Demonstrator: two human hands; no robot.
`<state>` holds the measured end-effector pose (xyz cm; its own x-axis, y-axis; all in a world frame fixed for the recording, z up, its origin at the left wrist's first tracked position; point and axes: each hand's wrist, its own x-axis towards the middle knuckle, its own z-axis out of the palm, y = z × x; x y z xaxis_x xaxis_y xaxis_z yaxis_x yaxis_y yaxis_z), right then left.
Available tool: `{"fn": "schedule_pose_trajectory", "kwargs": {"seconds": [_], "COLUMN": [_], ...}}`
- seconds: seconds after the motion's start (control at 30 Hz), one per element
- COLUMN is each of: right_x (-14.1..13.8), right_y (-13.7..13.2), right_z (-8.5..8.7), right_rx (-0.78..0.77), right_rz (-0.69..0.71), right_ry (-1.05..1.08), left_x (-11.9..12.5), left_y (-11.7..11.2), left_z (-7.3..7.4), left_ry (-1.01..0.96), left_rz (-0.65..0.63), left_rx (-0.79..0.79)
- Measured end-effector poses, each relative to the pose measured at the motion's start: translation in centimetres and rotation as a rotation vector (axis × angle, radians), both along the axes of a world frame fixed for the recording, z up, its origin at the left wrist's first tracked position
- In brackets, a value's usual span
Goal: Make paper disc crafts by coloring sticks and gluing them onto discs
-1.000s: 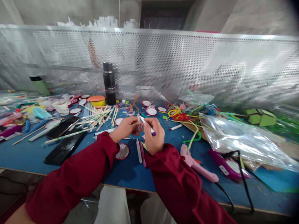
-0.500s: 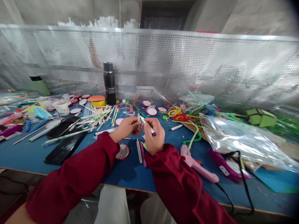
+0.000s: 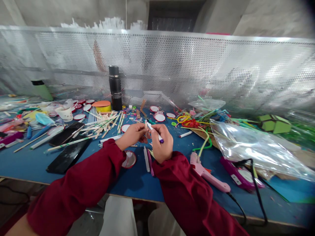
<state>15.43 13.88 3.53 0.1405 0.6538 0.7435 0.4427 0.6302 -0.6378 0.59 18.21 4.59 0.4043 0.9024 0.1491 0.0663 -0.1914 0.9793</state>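
My right hand (image 3: 162, 142) is closed around a white marker with a purple end (image 3: 156, 132), its tip pointing left. My left hand (image 3: 133, 134) pinches a small wooden stick piece (image 3: 146, 124) upright, right at the marker's tip. Both hands hover over the blue table (image 3: 133, 183) near its front middle. Below them lie a round red-rimmed disc (image 3: 129, 159) and two loose pens (image 3: 148, 159). Both sleeves are dark red.
A pink glue gun (image 3: 209, 173) lies right of my hands, its black cord trailing off the edge. A clear plastic bag (image 3: 256, 147) covers the right side. Wooden sticks (image 3: 103, 124), a black bottle (image 3: 115, 88), phones (image 3: 66, 154) and craft scraps crowd the left and back. Perforated metal screen behind.
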Motion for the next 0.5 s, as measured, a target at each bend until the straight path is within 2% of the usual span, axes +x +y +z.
{"fn": "schedule_pose_trajectory", "kwargs": {"seconds": [0.5], "right_x": [-0.04], "right_y": [-0.09], "right_z": [0.17], "right_rx": [-0.005], "right_rz": [-0.001], "right_ry": [0.02], "left_x": [0.16], "left_y": [-0.16], "left_z": [-0.01], "left_ry": [0.033], "left_rz": [0.009], "left_rx": [0.014]}}
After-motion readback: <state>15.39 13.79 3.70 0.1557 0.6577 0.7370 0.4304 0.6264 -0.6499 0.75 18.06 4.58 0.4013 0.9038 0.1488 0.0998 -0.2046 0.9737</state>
